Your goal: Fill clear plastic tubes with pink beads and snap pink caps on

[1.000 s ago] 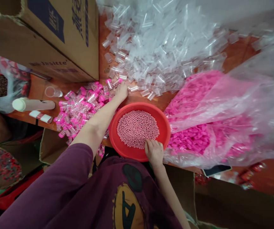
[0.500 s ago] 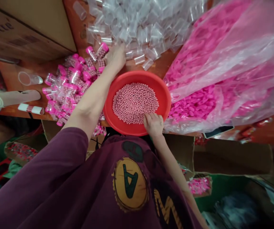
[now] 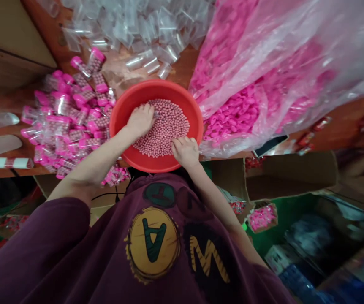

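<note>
Across the front edge of the wooden tabletop, sitting directly before the torso: a red plastic basin, holding a shallow mound of pink beads. Pressing onto the mound's left side: the left grip, spread palm-down, fingers slightly apart, pinching nothing visible. Resting at the mound's near edge: the right grip, fingers curled and pressed together, any beads beneath them hidden from view.

Lying left of the basin, touching its rim: a heap of filled clear vials with pink caps, pink beads showing through the walls. Spreading beyond the basin's far rim: loose empty clear plastic vials. Bulging just to the right of the basin: a clear plastic bag, packed with pink vial caps. Standing below the tabletop edge at right: an open cardboard box, with a small tray of pink-capped vials lower down. Covering the torso: a purple printed T-shirt.
</note>
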Demonstrator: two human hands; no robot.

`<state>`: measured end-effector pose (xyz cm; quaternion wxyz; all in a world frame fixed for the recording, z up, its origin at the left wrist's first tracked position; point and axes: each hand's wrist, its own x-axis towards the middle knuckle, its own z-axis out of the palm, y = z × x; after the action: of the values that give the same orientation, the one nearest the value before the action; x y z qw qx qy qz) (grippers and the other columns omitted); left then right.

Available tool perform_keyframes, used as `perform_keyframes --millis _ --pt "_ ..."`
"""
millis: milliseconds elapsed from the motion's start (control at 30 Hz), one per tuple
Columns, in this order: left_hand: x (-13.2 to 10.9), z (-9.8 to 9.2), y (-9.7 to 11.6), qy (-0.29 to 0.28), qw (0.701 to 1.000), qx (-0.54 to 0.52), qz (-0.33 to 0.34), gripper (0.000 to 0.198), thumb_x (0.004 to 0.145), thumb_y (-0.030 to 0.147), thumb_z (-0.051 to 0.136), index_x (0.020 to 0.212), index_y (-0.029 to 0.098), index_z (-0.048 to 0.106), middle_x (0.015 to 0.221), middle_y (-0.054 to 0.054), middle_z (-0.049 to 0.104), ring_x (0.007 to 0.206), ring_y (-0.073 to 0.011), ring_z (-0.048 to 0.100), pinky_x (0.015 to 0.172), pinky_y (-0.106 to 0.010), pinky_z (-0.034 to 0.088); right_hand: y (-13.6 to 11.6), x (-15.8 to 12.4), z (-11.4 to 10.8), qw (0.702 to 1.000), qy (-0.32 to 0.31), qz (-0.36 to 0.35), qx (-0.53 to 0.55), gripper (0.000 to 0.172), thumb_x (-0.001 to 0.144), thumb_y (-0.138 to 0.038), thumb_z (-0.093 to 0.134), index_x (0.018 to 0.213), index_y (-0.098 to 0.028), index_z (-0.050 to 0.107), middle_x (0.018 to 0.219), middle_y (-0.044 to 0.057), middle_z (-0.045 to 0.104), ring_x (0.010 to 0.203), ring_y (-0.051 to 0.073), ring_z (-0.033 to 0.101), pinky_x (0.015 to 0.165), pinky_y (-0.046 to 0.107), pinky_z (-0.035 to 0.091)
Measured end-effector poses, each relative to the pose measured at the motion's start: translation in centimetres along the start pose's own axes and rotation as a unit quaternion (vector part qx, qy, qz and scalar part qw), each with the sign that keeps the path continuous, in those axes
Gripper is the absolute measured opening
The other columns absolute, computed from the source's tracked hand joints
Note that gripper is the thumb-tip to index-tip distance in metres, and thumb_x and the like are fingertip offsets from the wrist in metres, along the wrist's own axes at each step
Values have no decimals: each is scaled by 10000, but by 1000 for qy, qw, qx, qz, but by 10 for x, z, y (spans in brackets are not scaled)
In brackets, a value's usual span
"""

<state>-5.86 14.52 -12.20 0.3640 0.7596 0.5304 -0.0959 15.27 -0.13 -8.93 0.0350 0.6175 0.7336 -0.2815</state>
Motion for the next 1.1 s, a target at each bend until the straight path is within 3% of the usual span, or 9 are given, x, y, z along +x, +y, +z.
perform_keyframes --millis 100,233,333,467,533,700,833,933,1100 --pt "9 -2 3 14 999 30 27 376 1121 218 403 1388 101 641 1518 -213 627 1479 -413 460 1280 -649 325 -3 0 0 1000 -9 -8 10 380 1183 -303 428 1247 -187 785 1133 126 807 1119 280 647 970 437 371" --pt "17 18 40 -16 998 49 42 443 1070 72 297 1265 67 695 1468 -264 632 1460 -435 494 1217 -640 399 -2 -6 3 996 29 -28 74 400 1181 -299 417 1341 -197 769 1239 139 797 1179 274 672 1027 446 453" --pt "21 44 75 -24 998 4 55 424 1018 22 347 1227 72 712 1463 -275 642 1456 -431 537 1221 -588 439 15 -12 6 973 161 1 167 435 1176 -296 382 1386 -203 750 1334 147 762 1276 257 678 1108 438 528" --pt "17 68 93 -18 995 -82 58 294 965 55 538 1202 84 709 1465 -258 642 1395 -383 604 1272 -507 450 67 -4 10 906 319 184 211 491 1176 -312 286 1330 -164 728 1250 163 732 1185 247 708 1052 431 597" --pt "11 70 90 -6 988 -148 52 279 955 122 632 1222 86 705 1446 -253 653 1375 -377 622 1277 -495 455 97 9 15 890 316 266 195 503 1176 -306 254 1393 -158 683 1276 168 706 1177 248 708 1041 448 604" --pt "-9 57 79 47 958 -278 60 400 908 228 739 1302 153 725 1453 -184 726 1424 -361 612 1319 -516 403 132 41 28 902 260 307 156 372 1112 -351 515 1364 -123 667 1292 209 709 1238 329 679 1115 593 565" --pt "-22 43 82 82 909 -405 57 423 831 248 819 1240 171 742 1381 -142 770 1355 -312 678 1265 -440 459 130 42 25 889 270 314 196 273 1069 -308 551 1240 -133 673 1297 217 712 1319 352 651 1200 663 487" --pt "-29 37 85 100 861 -497 45 418 766 236 877 1144 178 707 1164 -79 786 1126 -244 726 1108 -399 546 129 31 14 867 317 283 261 306 1059 -459 600 1176 -181 655 1221 140 722 1282 316 677 1223 652 485" --pt "-44 30 95 56 742 -666 47 475 744 207 923 1110 194 621 1046 -28 751 927 -159 734 950 -335 600 110 16 -21 817 353 160 428 507 1030 -699 641 1259 -246 651 1020 37 719 926 210 760 967 477 676"
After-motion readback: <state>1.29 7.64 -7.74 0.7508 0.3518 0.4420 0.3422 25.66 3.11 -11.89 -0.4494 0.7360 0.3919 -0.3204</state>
